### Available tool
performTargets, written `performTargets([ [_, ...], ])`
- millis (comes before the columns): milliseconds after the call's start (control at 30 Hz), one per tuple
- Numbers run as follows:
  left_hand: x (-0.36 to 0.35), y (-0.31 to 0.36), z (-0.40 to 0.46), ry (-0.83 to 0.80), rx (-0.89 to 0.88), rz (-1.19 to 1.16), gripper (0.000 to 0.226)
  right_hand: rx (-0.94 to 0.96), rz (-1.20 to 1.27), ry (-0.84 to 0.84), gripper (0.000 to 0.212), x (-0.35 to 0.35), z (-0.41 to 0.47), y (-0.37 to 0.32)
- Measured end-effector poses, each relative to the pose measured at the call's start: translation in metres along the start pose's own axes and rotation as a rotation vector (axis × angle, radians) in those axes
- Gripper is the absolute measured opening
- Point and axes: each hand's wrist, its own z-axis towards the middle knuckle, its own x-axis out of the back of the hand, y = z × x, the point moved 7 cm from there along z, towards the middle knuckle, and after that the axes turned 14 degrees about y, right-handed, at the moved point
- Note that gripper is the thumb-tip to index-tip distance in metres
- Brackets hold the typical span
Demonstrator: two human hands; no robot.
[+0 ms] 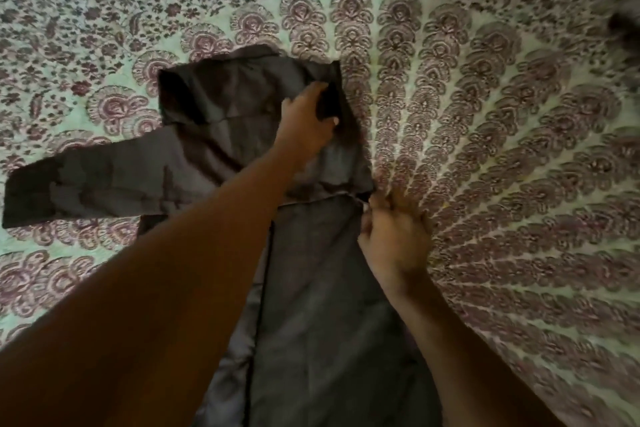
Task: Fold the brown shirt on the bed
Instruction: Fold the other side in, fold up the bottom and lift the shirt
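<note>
Head cam: L hand (306,121) grips brown shirt (311,305) cuff, R hand (393,239) pinches its edge, on bed (502,149).

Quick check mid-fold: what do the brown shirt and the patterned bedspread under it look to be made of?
Brown shirt: thin woven cloth with a slight sheen, perhaps cotton blend or synthetic; it folds limply and shows pale highlights along the creases. Patterned bedspread: matte printed cotton-like fabric, pale green with maroon motifs and no shine. Blur hides the weave of both. The left hand grips a fold; the right hand pinches the shirt's edge.
</note>
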Motion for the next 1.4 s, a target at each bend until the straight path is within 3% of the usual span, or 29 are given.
performTargets([
  [100, -0.013, 0.004, 0.017, 0.003, 0.090, -0.046, 0.058, 0.020, 0.070, 0.070, 0.010, 0.008, -0.004, -0.002],
  [200, -0.026, 0.006, 0.026, 0.045, 0.091, 0.005, 0.046, -0.013, 0.213, 0.028, 0.010, 0.002, -0.019, -0.005],
  [400, -0.034, 0.011, 0.016, 0.083, 0.108, 0.042, 0.041, -0.020, 0.365, -0.010, 0.034, -0.007, -0.048, -0.006],
  [567, -0.017, 0.028, -0.041, 0.170, -0.011, -0.073, 0.035, -0.136, 0.410, -0.065, 0.044, 0.005, -0.063, 0.026],
  [633, -0.006, 0.034, -0.077, 0.229, -0.062, -0.017, 0.026, -0.140, 0.377, -0.078, 0.039, 0.013, -0.073, 0.037],
  [700, 0.001, 0.034, -0.115, 0.230, -0.002, -0.010, 0.019, -0.153, 0.380, -0.063, 0.033, 0.020, -0.082, 0.046],
  [800, -0.003, 0.028, -0.171, 0.102, 0.201, -0.009, 0.050, -0.090, 0.509, -0.008, 0.025, 0.033, -0.098, 0.044],
  [867, -0.008, 0.022, -0.196, 0.026, 0.314, 0.003, 0.079, 0.001, 0.675, -0.046, 0.025, 0.037, -0.110, 0.031],
  [900, -0.008, 0.019, -0.202, 0.029, 0.353, -0.007, 0.082, 0.029, 0.724, -0.090, 0.028, 0.037, -0.117, 0.026],
  [1000, -0.002, 0.003, -0.199, 0.140, 0.397, -0.128, 0.057, -0.003, 0.603, -0.149, 0.041, 0.036, -0.138, 0.023],
  [1100, 0.003, -0.006, -0.198, 0.162, 0.368, -0.153, 0.054, -0.112, 0.383, -0.188, 0.052, 0.041, -0.161, 0.032],
  [1267, 0.004, -0.002, -0.231, 0.102, 0.273, -0.200, 0.053, -0.083, 0.253, -0.166, 0.044, 0.059, -0.212, 0.035],
  [1400, -0.007, -0.014, -0.278, -0.057, 0.240, -0.212, 0.043, -0.070, 0.247, -0.165, 0.048, 0.068, -0.248, 0.031],
])
